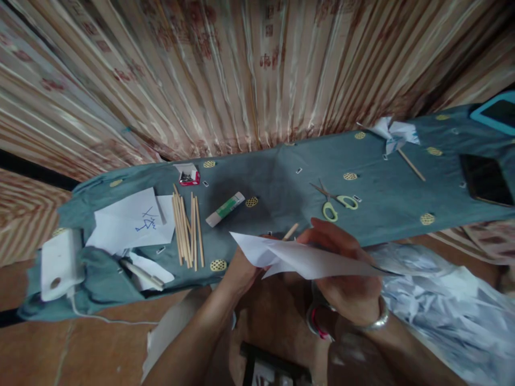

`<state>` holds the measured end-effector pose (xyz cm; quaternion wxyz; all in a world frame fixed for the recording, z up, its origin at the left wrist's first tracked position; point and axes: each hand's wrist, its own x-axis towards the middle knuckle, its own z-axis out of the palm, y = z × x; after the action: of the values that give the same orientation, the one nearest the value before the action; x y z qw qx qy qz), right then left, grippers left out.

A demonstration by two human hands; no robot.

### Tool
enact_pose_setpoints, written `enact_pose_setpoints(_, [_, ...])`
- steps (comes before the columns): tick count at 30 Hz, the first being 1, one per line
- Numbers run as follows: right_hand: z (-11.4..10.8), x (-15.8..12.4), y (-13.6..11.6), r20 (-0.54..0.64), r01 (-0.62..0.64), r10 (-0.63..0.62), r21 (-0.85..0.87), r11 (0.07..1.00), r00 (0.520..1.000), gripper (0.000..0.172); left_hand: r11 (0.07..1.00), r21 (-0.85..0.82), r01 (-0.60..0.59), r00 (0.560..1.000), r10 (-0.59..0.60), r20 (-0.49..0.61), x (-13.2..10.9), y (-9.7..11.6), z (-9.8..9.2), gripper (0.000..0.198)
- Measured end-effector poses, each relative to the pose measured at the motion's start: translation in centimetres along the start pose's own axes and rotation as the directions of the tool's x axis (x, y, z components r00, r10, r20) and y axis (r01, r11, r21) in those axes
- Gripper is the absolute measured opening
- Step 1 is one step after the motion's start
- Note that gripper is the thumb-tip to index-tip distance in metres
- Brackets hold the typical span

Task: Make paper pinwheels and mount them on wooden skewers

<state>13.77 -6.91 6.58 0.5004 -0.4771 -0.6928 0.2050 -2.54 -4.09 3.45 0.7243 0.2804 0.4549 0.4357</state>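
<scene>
Both hands hold a folded sheet of white paper (298, 257) in front of the table's near edge. My left hand (245, 265) is closed on its left part, with most of the fingers hidden behind the paper. My right hand (346, 284) grips the right part, fingers on the far side and the rest of the hand below. The end of a wooden stick (290, 231) shows just beyond the paper; its other end is hidden, and I cannot tell what supports it. Scissors (332, 201) with green handles lie partly spread beyond my right hand. A glue stick (226, 209) lies beyond my left.
Several wooden sticks (187, 230), paper sheets (124, 220), a small red box (189, 176) and a white device (61, 265) with a cord occupy the left. Rightward lie a paper pinwheel (396, 136) and a phone (486, 179). A bag of crumpled paper (450, 305) stands below.
</scene>
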Motion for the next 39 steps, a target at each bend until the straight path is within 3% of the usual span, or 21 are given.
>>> enact_pose_setpoints(10, [0.07, 0.51, -0.14, -0.006, 0.018, -0.018, -0.046, 0.999, 1.0, 0.058, 0.996, -0.078, -0.029, 0.998, 0.024, -0.063, 0.14, -0.72, -0.42, 0.031])
enact_pose_setpoints(14, [-0.14, 0.72, -0.42, -0.004, 0.014, -0.014, -0.086, 0.996, 1.0, 0.056, 0.995, -0.101, 0.022, 0.999, -0.026, -0.035, -0.02, -0.67, -0.31, 0.03])
enact_pose_setpoints(21, [-0.4, 0.57, -0.42, 0.034, -0.025, 0.026, -0.033, 0.999, 0.999, 0.056, 0.996, -0.089, 0.025, 0.992, -0.036, -0.124, -0.08, -0.46, 0.01, 0.036])
enact_pose_setpoints(39, [-0.29, 0.67, -0.59, 0.02, -0.007, 0.009, -0.103, 0.995, 1.0, 0.059, 0.99, -0.131, 0.049, 0.994, -0.061, -0.093, -0.19, -0.46, -0.09, 0.044])
